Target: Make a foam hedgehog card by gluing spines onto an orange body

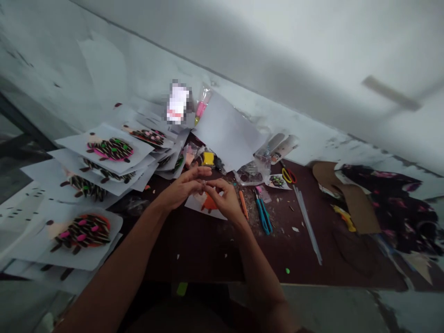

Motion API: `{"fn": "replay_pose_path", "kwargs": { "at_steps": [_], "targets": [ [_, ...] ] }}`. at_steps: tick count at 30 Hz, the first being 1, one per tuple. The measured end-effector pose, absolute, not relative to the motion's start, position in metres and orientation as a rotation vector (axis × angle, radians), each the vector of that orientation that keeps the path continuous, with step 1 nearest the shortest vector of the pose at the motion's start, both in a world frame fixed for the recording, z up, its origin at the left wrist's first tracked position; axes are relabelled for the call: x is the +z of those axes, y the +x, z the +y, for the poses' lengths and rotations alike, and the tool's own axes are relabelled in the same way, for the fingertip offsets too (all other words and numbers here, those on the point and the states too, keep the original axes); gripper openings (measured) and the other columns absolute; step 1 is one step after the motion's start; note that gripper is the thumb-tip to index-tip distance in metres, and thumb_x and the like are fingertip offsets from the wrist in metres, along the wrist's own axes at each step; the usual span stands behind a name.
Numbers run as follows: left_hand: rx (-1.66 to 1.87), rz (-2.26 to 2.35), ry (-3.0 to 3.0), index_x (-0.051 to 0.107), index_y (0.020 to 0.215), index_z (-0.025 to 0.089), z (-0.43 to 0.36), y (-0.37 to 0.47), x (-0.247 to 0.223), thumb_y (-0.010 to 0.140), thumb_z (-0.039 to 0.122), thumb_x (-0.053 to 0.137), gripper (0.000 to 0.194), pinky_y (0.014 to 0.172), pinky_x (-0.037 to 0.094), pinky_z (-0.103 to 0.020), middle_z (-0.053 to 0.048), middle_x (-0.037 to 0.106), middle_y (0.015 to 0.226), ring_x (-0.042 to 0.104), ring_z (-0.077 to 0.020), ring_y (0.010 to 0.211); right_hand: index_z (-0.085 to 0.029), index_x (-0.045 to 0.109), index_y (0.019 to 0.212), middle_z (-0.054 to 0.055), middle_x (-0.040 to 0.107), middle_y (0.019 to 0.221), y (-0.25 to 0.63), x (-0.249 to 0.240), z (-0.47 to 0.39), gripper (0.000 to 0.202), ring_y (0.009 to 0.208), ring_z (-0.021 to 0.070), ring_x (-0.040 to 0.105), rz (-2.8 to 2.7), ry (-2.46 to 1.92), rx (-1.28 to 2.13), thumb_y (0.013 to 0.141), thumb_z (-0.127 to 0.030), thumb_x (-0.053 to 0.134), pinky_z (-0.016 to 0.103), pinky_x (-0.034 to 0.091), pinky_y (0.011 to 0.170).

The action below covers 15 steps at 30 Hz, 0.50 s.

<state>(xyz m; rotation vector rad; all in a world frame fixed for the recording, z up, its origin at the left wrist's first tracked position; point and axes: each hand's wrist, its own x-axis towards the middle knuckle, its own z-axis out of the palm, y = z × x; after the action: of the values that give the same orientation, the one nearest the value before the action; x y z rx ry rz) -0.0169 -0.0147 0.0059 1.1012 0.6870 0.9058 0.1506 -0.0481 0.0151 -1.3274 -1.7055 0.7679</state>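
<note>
Around you: stacked hedgehog pics (110, 149) to your L, blank white sheet (229, 132) & yellow block (208, 158) beyond the hands, clear plastic wrap (255, 172) far R of them. Orange stick (243, 204) & teal-handled tool (264, 215) lie just R of your R wrist; clear rods (308, 224) further R. Your own fingers block the top of the orange-bodied pic (219, 214), flat on the table (194, 249) under both hands. L hand (185, 187): fingers extended, thumb tip near R fingertips. R hand (224, 199): thumb & index curled in, meeting the L's; can't tell if either grips smth, too small/blurred. Pic's long axis runs L–R, sloping twd you at R; pale end points L, brown feet twd you.
</note>
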Motion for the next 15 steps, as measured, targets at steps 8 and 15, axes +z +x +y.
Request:
{"fn": "replay_pose_path", "kwargs": {
  "at_steps": [8,15],
  "targets": [
    [0.849,0.635,1.142,0.063,0.120,0.022,-0.014,-0.013,0.003,0.079,0.025,0.067,0.041,0.088,0.052,-0.033,-0.009,0.061,0.134,0.060,-0.0231,0.115,-0.023,0.076,0.080,0.002,0.067,0.079,0.152,0.003,-0.051,0.009,0.070,0.0141,0.055,-1.465,-1.257,0.857,0.080,-0.029,0.069,0.027,0.045,0.068],
    [0.836,0.854,1.151,0.066,0.082,0.015,-0.010,-0.016,0.001,0.072,0.041,0.077,0.029,0.070,0.056,-0.032,-0.002,0.071,0.074,0.068,-0.0160,0.068,-0.020,0.072,0.079,0.002,0.071,0.080,0.162,0.006,-0.054,0.015,0.078,0.0169,0.062,-1.212,-1.256,1.003,0.079,-0.034,0.067,0.029,0.047,0.075]
  ]
}}
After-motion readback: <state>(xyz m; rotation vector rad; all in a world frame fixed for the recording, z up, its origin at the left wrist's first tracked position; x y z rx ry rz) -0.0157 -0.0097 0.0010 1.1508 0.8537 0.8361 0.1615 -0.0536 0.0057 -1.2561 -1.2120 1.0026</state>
